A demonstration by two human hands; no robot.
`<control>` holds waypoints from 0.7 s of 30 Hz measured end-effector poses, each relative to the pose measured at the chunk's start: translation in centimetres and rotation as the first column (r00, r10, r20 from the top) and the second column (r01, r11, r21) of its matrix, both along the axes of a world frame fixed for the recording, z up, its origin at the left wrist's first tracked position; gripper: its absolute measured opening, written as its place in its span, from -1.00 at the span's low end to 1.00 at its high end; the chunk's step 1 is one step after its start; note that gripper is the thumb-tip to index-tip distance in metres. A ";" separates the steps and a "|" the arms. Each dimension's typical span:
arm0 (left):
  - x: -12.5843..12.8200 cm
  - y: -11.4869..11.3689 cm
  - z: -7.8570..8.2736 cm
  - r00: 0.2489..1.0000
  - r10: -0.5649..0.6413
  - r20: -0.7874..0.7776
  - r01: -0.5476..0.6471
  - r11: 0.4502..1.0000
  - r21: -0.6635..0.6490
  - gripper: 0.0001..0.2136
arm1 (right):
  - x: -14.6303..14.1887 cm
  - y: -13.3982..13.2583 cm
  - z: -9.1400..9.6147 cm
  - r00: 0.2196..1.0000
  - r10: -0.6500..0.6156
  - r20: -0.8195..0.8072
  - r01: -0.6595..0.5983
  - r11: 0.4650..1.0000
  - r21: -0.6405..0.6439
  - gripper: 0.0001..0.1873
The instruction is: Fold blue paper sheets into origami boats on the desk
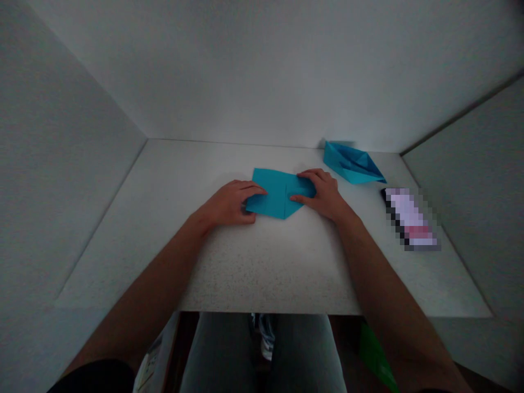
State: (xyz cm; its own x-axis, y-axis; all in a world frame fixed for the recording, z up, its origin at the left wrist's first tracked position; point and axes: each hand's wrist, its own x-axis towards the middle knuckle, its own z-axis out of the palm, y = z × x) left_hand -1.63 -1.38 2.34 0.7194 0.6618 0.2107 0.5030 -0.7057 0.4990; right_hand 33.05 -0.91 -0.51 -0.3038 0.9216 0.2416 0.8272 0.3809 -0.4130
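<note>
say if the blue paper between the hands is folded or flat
Folded: the blue paper shows a crease and a pointed lower edge.

two hands, one blue sheet, one blue paper boat, one phone

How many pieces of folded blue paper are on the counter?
2: a folded sheet under the left hand and right hand, and a paper boat farther back to the right.

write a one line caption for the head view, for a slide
Left hand and right hand rest on a folded sheet of blue paper on a white tabletop, a blue paper boat beyond them
</note>
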 end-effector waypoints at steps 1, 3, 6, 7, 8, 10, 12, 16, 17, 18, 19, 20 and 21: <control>0.0 0.1 -0.1 1.000 0.000 0.007 0.000 1.000 0.004 -0.42 | 0.0 0.0 0.0 1.000 0.002 0.001 -0.002 1.000 -0.006 -0.15; 0.0 0.3 -0.4 0.999 0.019 0.028 -0.019 1.000 0.013 -0.56 | -0.1 -0.2 0.1 1.000 0.011 0.002 -0.011 1.000 -0.018 -0.13; 0.5 0.3 -0.5 0.997 0.065 0.043 -0.066 0.998 0.020 -0.71 | -0.6 -0.5 0.2 0.999 0.039 0.001 -0.039 0.999 -0.026 -0.10; 0.7 0.2 -0.6 0.996 0.081 0.039 -0.082 0.996 0.023 -0.70 | -0.8 -0.6 0.2 0.999 0.054 0.000 -0.054 0.998 -0.025 -0.08; 0.9 0.1 -0.6 0.995 0.099 0.030 -0.100 0.995 0.028 -0.65 | -1.1 -0.8 0.3 0.998 0.070 -0.002 -0.070 0.997 -0.025 -0.05; 1.3 -0.1 -0.7 0.987 0.160 0.006 -0.160 0.986 0.038 -0.50 | -1.7 -1.1 0.4 0.994 0.106 -0.003 -0.106 0.994 -0.026 -0.01; 1.4 -0.3 -0.7 0.971 0.240 -0.024 -0.238 0.970 0.047 -0.32 | -2.2 -1.3 0.6 0.992 0.128 0.005 -0.128 0.991 -0.031 0.00; 1.2 -0.4 -0.8 0.950 0.308 -0.058 -0.306 0.951 0.048 -0.32 | -2.6 -1.4 1.0 0.991 0.127 0.036 -0.125 0.991 -0.046 -0.06; 1.2 -0.4 -0.8 0.950 0.306 -0.055 -0.304 0.952 0.045 -0.36 | -2.6 -1.4 1.0 0.991 0.127 0.041 -0.125 0.991 -0.050 -0.07; 1.2 -0.4 -0.9 0.952 0.302 -0.050 -0.300 0.953 0.038 -0.40 | -2.6 -1.4 1.0 0.991 0.127 0.042 -0.125 0.991 -0.052 -0.07; 1.2 -0.3 -0.9 0.954 0.296 -0.045 -0.295 0.955 0.029 -0.43 | -2.5 -1.3 1.0 0.992 0.124 0.038 -0.122 0.991 -0.049 -0.05; 1.2 -0.3 -0.9 0.956 0.292 -0.041 -0.291 0.957 0.019 -0.44 | -2.5 -1.3 0.9 0.993 0.116 0.029 -0.115 0.992 -0.043 -0.02; 1.3 -0.3 -0.8 0.957 0.289 -0.038 -0.289 0.957 0.012 -0.45 | -2.5 -1.3 0.9 0.994 0.106 0.017 -0.106 0.994 -0.035 0.03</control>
State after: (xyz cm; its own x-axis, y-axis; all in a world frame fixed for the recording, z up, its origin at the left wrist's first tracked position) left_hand -0.36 -1.67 1.51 0.5055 0.8413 0.1914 0.7046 -0.5306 0.4711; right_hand 30.51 -2.25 0.37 -0.4044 0.8916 0.2037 0.7909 0.4528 -0.4117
